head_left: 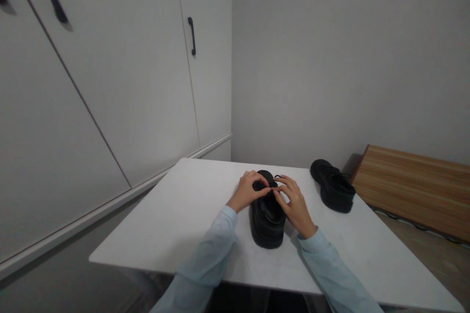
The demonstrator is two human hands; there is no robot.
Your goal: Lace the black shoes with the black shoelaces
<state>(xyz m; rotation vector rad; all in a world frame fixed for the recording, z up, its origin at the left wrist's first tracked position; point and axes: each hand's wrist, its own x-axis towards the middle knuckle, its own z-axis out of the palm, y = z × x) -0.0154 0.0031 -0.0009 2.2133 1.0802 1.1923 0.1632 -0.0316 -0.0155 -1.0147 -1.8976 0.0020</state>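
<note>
A black lace-up shoe (267,234) stands on the white table with its heel toward me and its toe pointing away. Over its lacing area, my left hand (250,189) comes in from the left, thumb and index finger pinched together on a dark shoelace. From the other side my right hand (293,203) pinches at the lace too, its fingertips almost meeting the left ones. A small loop of black lace (278,176) shows beside the right fingers. The knot area itself is mostly covered by my fingers.
The other black shoe (336,190) rests near the table's right edge. A wooden panel (414,188) leans beyond it. White cabinets (147,83) with dark handles line the left, and a grey wall stands behind the white table (176,220).
</note>
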